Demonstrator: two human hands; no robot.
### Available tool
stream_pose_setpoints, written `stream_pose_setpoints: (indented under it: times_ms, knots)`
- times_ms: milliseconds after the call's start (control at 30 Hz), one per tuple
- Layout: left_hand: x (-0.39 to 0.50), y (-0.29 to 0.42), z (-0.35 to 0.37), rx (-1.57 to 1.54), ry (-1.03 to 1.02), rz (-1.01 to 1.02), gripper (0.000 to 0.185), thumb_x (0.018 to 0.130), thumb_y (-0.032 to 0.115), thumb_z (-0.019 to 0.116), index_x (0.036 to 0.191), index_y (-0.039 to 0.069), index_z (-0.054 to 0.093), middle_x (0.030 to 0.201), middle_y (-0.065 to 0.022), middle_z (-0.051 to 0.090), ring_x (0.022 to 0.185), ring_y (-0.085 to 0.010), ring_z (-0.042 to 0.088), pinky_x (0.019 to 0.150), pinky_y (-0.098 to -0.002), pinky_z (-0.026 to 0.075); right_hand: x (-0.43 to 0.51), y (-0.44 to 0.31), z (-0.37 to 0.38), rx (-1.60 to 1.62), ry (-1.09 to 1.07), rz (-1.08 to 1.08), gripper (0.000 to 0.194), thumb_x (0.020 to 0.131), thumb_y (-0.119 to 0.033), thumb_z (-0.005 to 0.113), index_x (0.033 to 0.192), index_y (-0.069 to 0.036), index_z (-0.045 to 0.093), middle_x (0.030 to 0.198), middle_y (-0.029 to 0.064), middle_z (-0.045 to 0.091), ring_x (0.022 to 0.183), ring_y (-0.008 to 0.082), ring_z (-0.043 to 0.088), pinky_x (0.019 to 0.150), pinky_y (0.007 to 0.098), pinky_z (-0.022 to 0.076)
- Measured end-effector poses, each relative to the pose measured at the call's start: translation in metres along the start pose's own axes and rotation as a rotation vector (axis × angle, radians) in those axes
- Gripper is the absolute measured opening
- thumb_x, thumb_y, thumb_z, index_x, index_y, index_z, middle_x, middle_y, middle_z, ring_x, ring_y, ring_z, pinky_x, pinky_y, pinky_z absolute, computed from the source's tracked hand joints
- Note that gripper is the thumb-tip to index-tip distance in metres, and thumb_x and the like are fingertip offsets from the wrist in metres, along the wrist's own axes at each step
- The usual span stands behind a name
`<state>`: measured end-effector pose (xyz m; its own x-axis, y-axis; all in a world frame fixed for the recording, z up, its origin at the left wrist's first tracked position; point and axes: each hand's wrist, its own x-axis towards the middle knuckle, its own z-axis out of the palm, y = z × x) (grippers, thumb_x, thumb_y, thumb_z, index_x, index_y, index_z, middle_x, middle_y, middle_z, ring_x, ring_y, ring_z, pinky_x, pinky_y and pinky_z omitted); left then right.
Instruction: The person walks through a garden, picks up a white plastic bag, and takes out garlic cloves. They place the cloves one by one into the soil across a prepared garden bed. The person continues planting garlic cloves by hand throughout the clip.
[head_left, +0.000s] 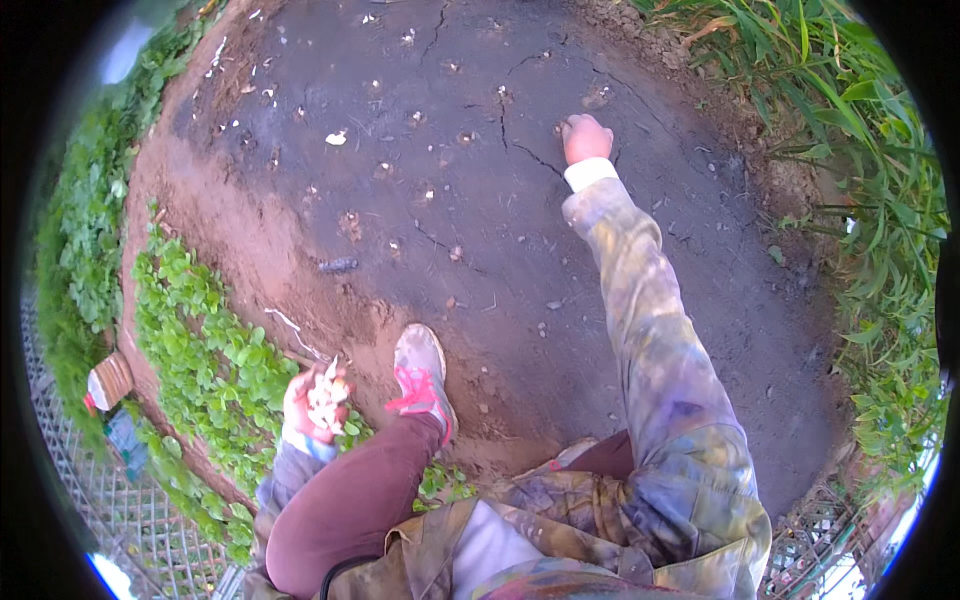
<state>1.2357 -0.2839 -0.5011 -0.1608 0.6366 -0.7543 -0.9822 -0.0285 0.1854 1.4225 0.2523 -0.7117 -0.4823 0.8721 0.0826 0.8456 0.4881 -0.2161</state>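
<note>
My left hand (304, 401) is cupped near my left knee, holding a heap of pale cloves that look like garlic (328, 397). My right arm reaches out over the dark soil bed (517, 225). At its end my right hand (587, 139) is bent down to the soil with its fingertips hidden beneath it; whether it grips anything I cannot tell. More pale cloves are set in small hollows across the bed, among them one at the upper middle (502, 91) and one left of centre (430, 194). Thin cracks run through the soil by my right hand.
My left shoe (420, 367) rests on the bed's brown edge. Low leafy seedlings (202, 322) grow at the left, beyond them a plastic bottle (111, 381) and wire mesh (127, 502). Tall green plants (885, 150) line the right side. A short dark stick (338, 265) lies on the soil.
</note>
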Motion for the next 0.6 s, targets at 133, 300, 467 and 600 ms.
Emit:
stream_pose_setpoints:
  times_ms: [133,300,467,600]
  knots:
    - [0.045,-0.009,0.015,0.084,-0.065,-0.169,0.027,0.085,0.021,0.049,0.109,0.009,0.05,0.106,-0.0178,0.059,0.086,-0.0345,0.061,0.045,-0.0379,0.055,-0.073,-0.015,-0.042,0.336,0.086,-0.085,0.025,0.081,-0.024,0.06,0.094,-0.002,0.065,0.094,0.0187,0.064,0.092,0.0362,0.059,0.083,0.0405,0.0456]
    - [0.099,-0.036,0.059,0.257,-0.158,-0.265,0.038,0.089,0.024,0.049,0.123,0.009,0.046,0.103,-0.0138,0.061,0.079,-0.0273,0.063,0.047,-0.0332,0.055,-0.145,-0.056,-0.078,0.787,-0.259,-0.094,0.025,0.083,-0.018,0.06,0.101,-0.003,0.065,0.094,0.0098,0.067,0.084,0.0193,0.062,0.077,0.0293,0.0467]
    - [0.128,-0.055,0.088,0.464,-0.308,-0.285,0.044,0.089,0.026,0.049,0.129,0.008,0.042,0.097,-0.0104,0.061,0.077,-0.0231,0.063,0.046,-0.0305,0.053,-0.194,-0.111,-0.151,1.294,-0.761,0.001,0.025,0.088,-0.016,0.057,0.108,-0.001,0.062,0.09,-0.0019,0.062,0.076,0.0046,0.051,0.067,0.0204,0.0424]
    - [0.133,-0.071,0.094,0.464,-0.411,-0.308,0.042,0.089,0.024,0.049,0.127,0.007,0.043,0.096,-0.0104,0.061,0.076,-0.0224,0.063,0.046,-0.0292,0.053,-0.218,-0.118,-0.155,1.363,-0.914,0.011,0.03,0.089,-0.019,0.057,0.112,-0.001,0.058,0.092,-0.0013,0.061,0.079,0.0048,0.051,0.069,0.0217,0.0423]
